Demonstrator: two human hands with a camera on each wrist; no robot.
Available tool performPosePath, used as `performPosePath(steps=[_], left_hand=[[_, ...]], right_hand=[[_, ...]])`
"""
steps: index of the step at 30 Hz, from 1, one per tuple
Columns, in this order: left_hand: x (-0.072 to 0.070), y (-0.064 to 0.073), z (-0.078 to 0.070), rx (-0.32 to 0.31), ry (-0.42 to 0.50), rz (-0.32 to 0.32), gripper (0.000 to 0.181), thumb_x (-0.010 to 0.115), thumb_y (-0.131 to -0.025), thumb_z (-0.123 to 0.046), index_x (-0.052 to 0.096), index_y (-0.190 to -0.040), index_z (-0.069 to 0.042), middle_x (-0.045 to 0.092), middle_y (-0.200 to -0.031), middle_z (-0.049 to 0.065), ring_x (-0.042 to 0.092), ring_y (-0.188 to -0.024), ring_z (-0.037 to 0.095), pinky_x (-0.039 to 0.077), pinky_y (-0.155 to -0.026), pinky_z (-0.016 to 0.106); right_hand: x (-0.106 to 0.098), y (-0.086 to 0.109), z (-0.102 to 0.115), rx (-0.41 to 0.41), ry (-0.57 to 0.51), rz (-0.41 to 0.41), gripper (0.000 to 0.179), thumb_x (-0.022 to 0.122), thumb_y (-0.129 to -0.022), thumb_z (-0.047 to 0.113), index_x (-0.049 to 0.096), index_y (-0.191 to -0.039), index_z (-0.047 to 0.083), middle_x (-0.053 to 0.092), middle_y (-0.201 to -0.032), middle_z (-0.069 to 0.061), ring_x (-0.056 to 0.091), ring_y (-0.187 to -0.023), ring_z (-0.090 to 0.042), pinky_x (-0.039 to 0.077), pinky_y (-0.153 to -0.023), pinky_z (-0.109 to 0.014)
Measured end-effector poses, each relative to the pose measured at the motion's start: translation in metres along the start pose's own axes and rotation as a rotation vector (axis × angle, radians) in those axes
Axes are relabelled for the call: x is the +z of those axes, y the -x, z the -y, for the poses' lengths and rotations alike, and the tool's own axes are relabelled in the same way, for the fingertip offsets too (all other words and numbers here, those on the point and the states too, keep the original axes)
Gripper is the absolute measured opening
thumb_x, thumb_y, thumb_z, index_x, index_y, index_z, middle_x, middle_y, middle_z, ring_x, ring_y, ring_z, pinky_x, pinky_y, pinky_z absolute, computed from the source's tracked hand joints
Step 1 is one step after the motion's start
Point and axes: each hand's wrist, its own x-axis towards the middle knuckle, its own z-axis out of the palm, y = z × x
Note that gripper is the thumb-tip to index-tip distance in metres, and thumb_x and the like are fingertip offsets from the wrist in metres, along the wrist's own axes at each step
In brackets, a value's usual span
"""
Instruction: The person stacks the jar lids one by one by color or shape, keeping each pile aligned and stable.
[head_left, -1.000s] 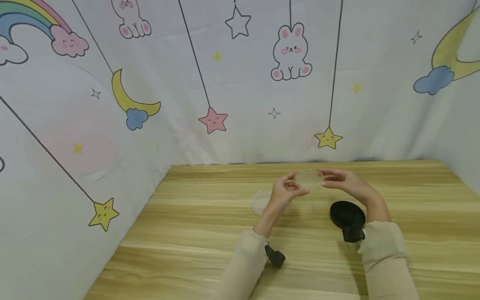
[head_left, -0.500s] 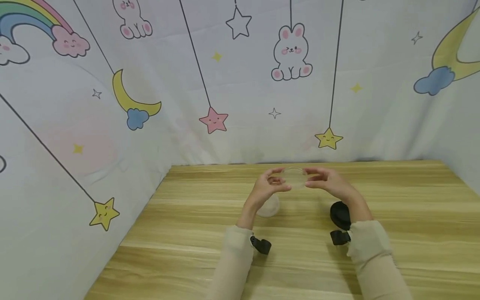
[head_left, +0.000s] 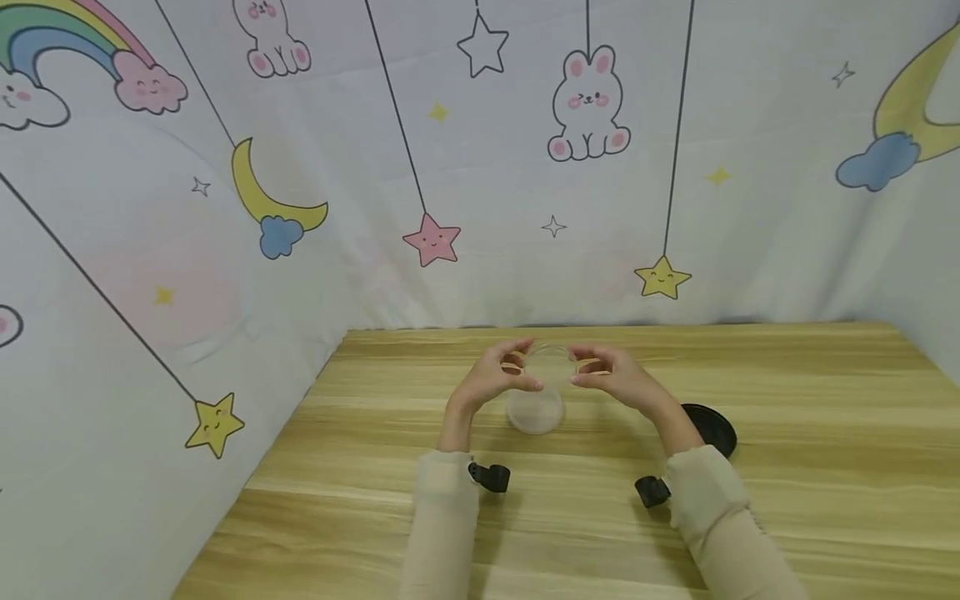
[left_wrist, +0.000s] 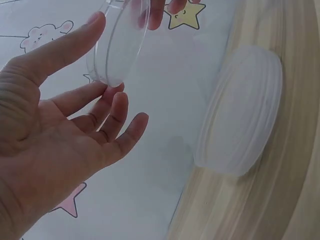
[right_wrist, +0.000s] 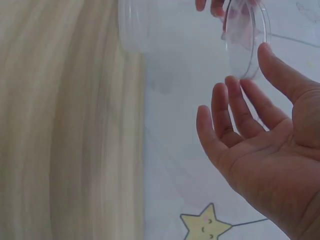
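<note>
Both hands hold a clear, shallow round plastic lid (head_left: 551, 365) up over the table, one at each side. The left hand (head_left: 489, 379) pinches its left edge between thumb and fingers, and the left wrist view shows the thumb on the lid's (left_wrist: 120, 50) rim. From the right, the right hand (head_left: 618, 382) pinches the opposite edge, with its lower fingers loosely bent in the right wrist view. Just below and nearer, a round translucent, ridged plastic container (head_left: 536, 412) rests on the table, close under the lid in the head view.
A black round dish-like thing (head_left: 712, 429) lies on the wooden table (head_left: 360, 467), partly hidden behind the right forearm. Black camera mounts (head_left: 491, 477) stick out from both wrists. A white cloth (head_left: 495, 283) printed with stars and rabbits hangs along the table's back edge.
Both hands have moved left together with the lid, from behind and right of the container to just behind it. The container and the black round thing stay in place.
</note>
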Motion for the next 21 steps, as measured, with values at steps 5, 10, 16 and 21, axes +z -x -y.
performPosePath(steps=[5,10,16,21], left_hand=[[-0.006,0.002,0.004,-0.027,-0.077,0.014,0.066,0.078,-0.08,-0.012,0.053,-0.141,-0.01,0.049,-0.141,0.014,0.047,-0.12,0.033,0.048,-0.089,0.037],[-0.008,0.006,0.01,-0.039,-0.11,0.01,0.065,0.079,-0.078,-0.013,0.055,-0.138,-0.01,0.05,-0.142,0.013,0.044,-0.123,0.033,0.045,-0.096,0.045],[-0.01,0.009,0.02,-0.118,-0.079,0.023,0.068,0.079,-0.077,-0.012,0.051,-0.139,-0.012,0.043,-0.148,0.011,0.032,-0.137,0.038,0.039,-0.103,0.056],[-0.009,0.007,0.027,-0.143,-0.075,0.03,0.069,0.08,-0.076,-0.012,0.051,-0.139,-0.011,0.044,-0.148,0.011,0.032,-0.138,0.037,0.036,-0.107,0.058]], right_hand=[[0.008,-0.003,-0.001,-0.01,0.001,0.011,0.055,0.062,-0.096,0.017,0.043,-0.144,-0.001,0.044,-0.144,-0.029,0.049,-0.126,-0.045,0.051,-0.095,-0.052],[0.017,-0.007,-0.007,0.008,-0.005,0.011,0.056,0.065,-0.095,0.021,0.046,-0.143,0.001,0.042,-0.146,-0.028,0.044,-0.13,-0.048,0.048,-0.097,-0.057],[0.027,-0.009,-0.012,0.065,-0.054,0.021,0.057,0.065,-0.094,0.022,0.045,-0.144,0.004,0.039,-0.15,-0.026,0.035,-0.136,-0.049,0.04,-0.104,-0.062],[0.032,-0.01,-0.015,0.087,-0.064,0.021,0.056,0.066,-0.093,0.019,0.046,-0.143,0.003,0.039,-0.151,-0.024,0.033,-0.137,-0.051,0.036,-0.107,-0.063]])
